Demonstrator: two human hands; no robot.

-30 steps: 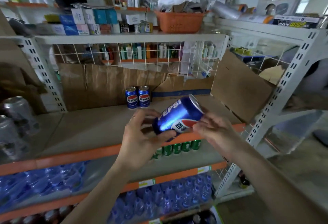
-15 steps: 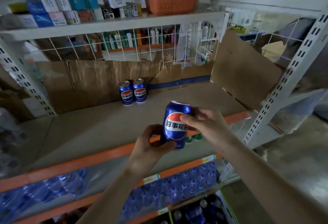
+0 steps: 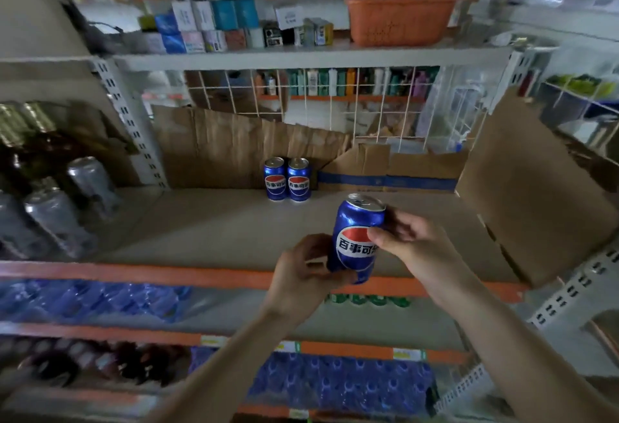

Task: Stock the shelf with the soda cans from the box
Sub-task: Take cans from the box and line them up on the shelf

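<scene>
- Blue soda can [image 3: 356, 238], tilted a second ago, now upright above the shelf [image 3: 217, 235] front edge.
- Left hand [image 3: 303, 267] fingers grip its base; right hand [image 3: 413, 245] fingers its side.
- Ready for placing beside the two shelved cans [image 3: 287, 178].

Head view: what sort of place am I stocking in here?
Probably a small shop or its stockroom: white metal shelving with orange edges, packs of bottled water below, small boxed goods above, and two blue soda cans already shelved.
</scene>
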